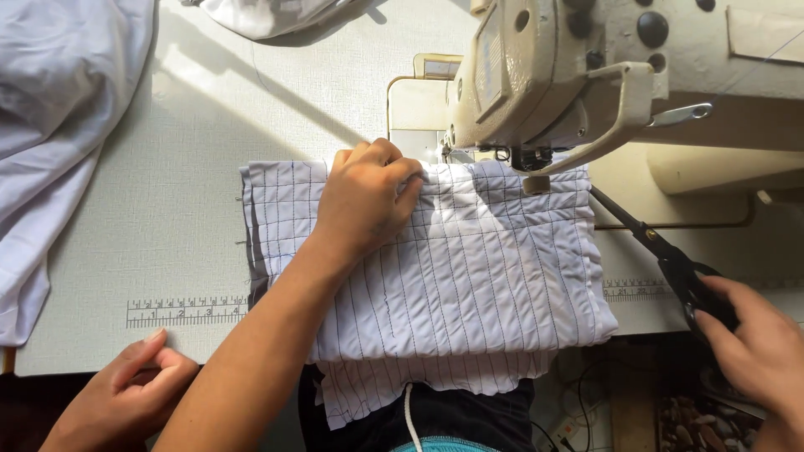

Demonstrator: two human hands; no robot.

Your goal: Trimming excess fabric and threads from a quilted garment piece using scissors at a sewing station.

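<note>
Left hand flat on the striped cloth, fingers curled at its far edge; can't tell if they pinch it; right hand clamped on black scissors, blades pointing at the cloth's right edge; cloth lies on the surface under the sewing machine, near edge hanging off; another person's hand rests at the surface's near edge by the printed ruler; white fabric heaped far left.

White folded cloth crossed by thin dark grid lines. Cream sewing machine at twelve o'clock. Black scissors at three. Plain white fabric at nine. Off-white bench.
</note>
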